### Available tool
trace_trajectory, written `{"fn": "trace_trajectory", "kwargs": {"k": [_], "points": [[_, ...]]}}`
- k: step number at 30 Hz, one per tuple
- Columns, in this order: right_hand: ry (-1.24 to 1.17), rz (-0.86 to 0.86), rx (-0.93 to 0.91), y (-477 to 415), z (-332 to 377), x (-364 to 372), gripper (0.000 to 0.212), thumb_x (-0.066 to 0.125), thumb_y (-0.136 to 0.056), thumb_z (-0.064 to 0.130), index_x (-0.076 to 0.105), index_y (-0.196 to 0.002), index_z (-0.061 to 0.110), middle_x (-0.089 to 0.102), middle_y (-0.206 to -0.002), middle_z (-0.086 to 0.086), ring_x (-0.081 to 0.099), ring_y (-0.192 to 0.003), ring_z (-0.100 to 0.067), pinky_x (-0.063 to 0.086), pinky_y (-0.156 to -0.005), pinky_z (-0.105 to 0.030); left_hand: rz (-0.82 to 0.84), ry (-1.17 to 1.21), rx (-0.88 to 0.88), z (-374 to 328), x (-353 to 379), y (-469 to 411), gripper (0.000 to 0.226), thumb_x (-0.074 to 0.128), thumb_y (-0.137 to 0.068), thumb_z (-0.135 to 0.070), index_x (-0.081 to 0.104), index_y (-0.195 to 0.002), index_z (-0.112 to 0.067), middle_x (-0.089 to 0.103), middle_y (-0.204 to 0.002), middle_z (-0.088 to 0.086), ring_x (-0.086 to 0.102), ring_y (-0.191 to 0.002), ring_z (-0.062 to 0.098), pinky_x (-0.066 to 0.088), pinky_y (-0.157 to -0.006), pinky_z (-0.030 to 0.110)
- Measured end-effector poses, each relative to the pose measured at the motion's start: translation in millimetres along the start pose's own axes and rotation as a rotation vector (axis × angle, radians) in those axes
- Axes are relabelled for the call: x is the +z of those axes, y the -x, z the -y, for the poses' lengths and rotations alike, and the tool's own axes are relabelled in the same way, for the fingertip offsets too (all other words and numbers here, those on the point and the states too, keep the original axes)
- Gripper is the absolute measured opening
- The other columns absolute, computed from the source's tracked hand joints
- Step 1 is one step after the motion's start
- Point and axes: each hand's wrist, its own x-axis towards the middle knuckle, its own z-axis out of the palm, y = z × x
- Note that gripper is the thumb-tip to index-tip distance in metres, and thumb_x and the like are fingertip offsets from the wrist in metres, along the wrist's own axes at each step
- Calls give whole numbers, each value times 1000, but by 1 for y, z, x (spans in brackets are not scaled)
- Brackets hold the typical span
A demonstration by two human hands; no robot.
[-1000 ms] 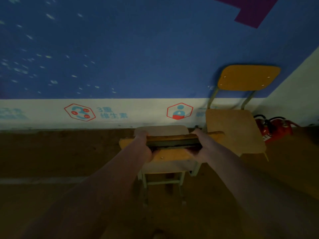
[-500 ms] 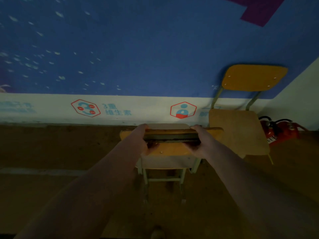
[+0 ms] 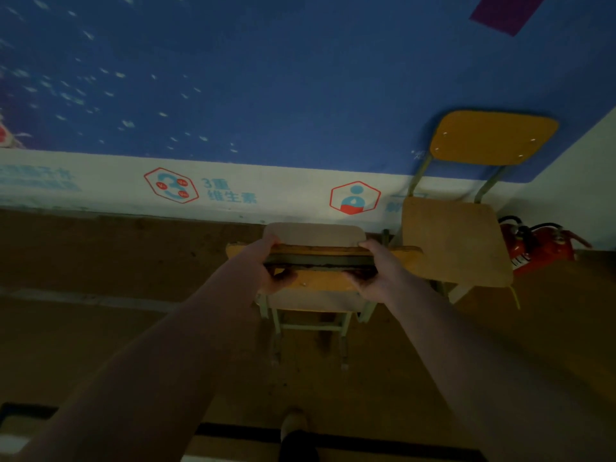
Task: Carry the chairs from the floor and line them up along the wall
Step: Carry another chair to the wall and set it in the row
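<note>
Left grip [image 3: 266,266] and right grip [image 3: 378,273] are curling round the carried chair [image 3: 316,283], pinching its backrest's top edge.
Fingers are wrapping over both ends of the edge while the carried chair is hanging or standing over the brown floor [image 3: 100,261], just short of the wall [image 3: 300,78]; which one cannot be told. Beside it, a second chair [image 3: 456,241] is standing against the wall, with red fire extinguishers [image 3: 540,248] lying beyond. Behind, a white band [image 3: 100,181] is showing a hexagon badge [image 3: 171,185] and blue writing, "3重 维生素" [image 3: 230,192].
</note>
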Motion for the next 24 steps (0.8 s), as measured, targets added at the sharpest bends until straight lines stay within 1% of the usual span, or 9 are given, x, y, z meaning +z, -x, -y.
{"fn": "trace_trajectory", "kwargs": {"k": [2, 5, 6, 11, 13, 15, 18, 22, 24], "points": [[3, -6, -3, 1, -5, -4, 40, 75, -82, 20, 52, -112, 7, 58, -107, -21, 61, -89, -35, 60, -66, -43, -4, -11, 13, 7, -1, -1, 54, 79, -76, -24, 50, -118, -8, 55, -108, 18, 60, -96, 37, 56, -55, 47], [28, -37, -35, -1, -17, -7, 34, 72, -85, 25, 51, -106, 8, 58, -109, -19, 62, -99, -32, 58, -85, -41, -2, -48, 32, 17, -4, -3, 51, 75, -80, -27, 50, -120, -7, 58, -110, 17, 62, -93, 35, 55, -54, 46], [41, -49, -40, -2, -23, -9, 36, 71, -86, 27, 51, -109, 9, 58, -110, -18, 62, -101, -31, 57, -86, -40, 1, -52, 33, 21, -7, -4, 52, 74, -81, -29, 49, -121, -8, 59, -112, 17, 63, -92, 35, 54, -55, 46], [52, -63, -52, -6, -38, -19, 40, 71, -85, 32, 52, -112, 9, 59, -113, -17, 62, -102, -31, 59, -77, -37, 1, -67, 32, 37, -17, -7, 58, 74, -79, -36, 48, -125, -12, 61, -113, 15, 67, -88, 36, 52, -61, 48], [39, -57, -61, -6, -44, -25, 39, 72, -84, 30, 53, -111, 10, 59, -112, -17, 62, -102, -31, 59, -80, -39, 5, -68, 21, 44, -22, -7, 57, 74, -79, -36, 48, -124, -12, 61, -114, 15, 67, -90, 37, 51, -72, 53], [19, -54, -62, -5, -54, -31, 41, 72, -84, 29, 52, -114, 9, 60, -112, -17, 63, -101, -30, 59, -78, -38, 0, -58, 10, 52, -27, -8, 53, 73, -81, -35, 47, -121, -13, 59, -115, 16, 67, -93, 38, 46, -87, 59], [17, -74, -61, -4, -70, -42, 43, 72, -84, 29, 52, -115, 8, 60, -113, -16, 64, -100, -29, 60, -73, -36, -3, -33, -16, 69, -37, -7, 45, 71, -84, -35, 48, -115, -12, 56, -111, 18, 66, -94, 37, 42, -101, 58], [26, -94, -77, 0, -87, -56, 48, 72, -84, 28, 49, -122, 9, 59, -114, -17, 62, -100, -30, 59, -70, -36, 11, -46, -26, 89, -49, -7, 50, 73, -80, -38, 53, -118, -12, 61, -114, 14, 67, -93, 33, 46, -95, 55], [21, -88, -79, 2, -93, -62, 46, 71, -85, 27, 49, -122, 8, 59, -115, -18, 62, -101, -30, 59, -72, -36, 1, -65, -28, 97, -53, -7, 48, 72, -79, -38, 56, -118, -14, 63, -115, 11, 68, -92, 31, 51, -85, 54]]}}
